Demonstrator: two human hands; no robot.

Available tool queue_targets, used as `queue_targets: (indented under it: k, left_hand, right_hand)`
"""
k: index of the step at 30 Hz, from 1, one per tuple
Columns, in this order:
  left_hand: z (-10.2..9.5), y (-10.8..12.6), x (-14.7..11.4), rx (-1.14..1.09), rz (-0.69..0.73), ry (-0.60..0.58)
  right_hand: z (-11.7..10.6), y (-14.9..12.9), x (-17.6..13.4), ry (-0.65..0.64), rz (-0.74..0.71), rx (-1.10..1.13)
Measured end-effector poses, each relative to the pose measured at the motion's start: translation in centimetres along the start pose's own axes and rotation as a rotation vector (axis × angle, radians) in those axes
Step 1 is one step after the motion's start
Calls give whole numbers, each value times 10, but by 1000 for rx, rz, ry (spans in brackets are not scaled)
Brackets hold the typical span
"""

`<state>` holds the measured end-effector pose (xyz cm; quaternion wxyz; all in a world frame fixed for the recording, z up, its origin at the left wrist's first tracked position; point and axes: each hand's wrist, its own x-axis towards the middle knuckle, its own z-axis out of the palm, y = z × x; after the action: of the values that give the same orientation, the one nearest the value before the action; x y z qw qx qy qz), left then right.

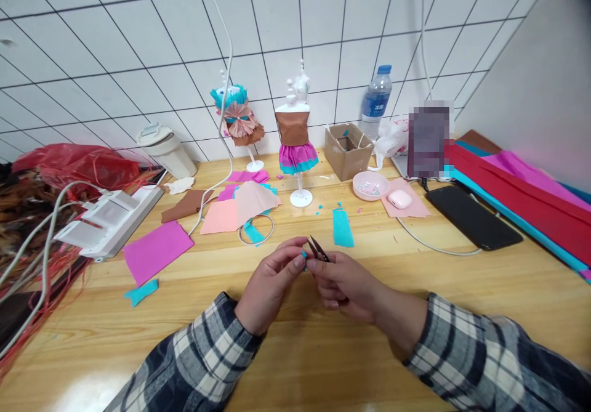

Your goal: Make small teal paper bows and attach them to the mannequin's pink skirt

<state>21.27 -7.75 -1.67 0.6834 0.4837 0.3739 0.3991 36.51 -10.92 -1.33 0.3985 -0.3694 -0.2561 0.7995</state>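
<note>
Pinching a small turquoise scrap (304, 259) between thumb and fingers, the left hand (273, 278) is placed in front of the white miniature mannequin with brown top and magenta skirt (294, 132). The right hand (348, 282), in front of this mannequin and slightly to its right, grasps a pair of small dark pointed scissors (319, 250); the blades are a little apart and directed away from the person. The fingertips of both hands meet near the scrap, so its exact shape I cannot tell.

On the worktop (323, 363), to the right of the mannequin and nearer, lies a flat turquoise rectangular piece (343, 228). Farther right of it are an open brown cardboard box (348, 154) and a round pink bowl (370, 186). Left of the mannequin are a flat magenta rectangular sheet (158, 252) and a second mannequin in turquoise and brown ruffles (239, 119).
</note>
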Motion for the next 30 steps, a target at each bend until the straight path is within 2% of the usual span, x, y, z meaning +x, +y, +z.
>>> queue_targets:
  k: [2, 5, 9, 12, 15, 18, 21, 26, 30]
  left_hand:
    - [1, -2, 0, -61, -3, 15]
    - [0, -3, 0, -122, -32, 20]
    - [-6, 0, 1, -138, 1, -13]
    - [-11, 4, 0, 32, 72, -3]
    - [-12, 8, -1, 459, 134, -38]
    - [-11, 11, -2, 777, 192, -86]
    - [-10, 11, -1, 869, 260, -66]
    - [-11, 11, -2, 958, 437, -20]
    - [-10, 13, -4, 1004, 503, -21]
  right_hand:
    - [0, -1, -1, -43, 77, 81]
    - [-1, -2, -1, -35, 93, 91]
    - [-7, -4, 0, 14, 72, -65]
    - [-13, -5, -2, 189, -167, -576]
    - [-15, -6, -7, 325, -472, -1180]
    - [-15, -6, -13, 330, -593, -1434]
    - [-13, -7, -14, 336, -589, -1350]
    - [-13, -11, -8, 270, -346, -952]
    - [-14, -11, -5, 259, -294, -806]
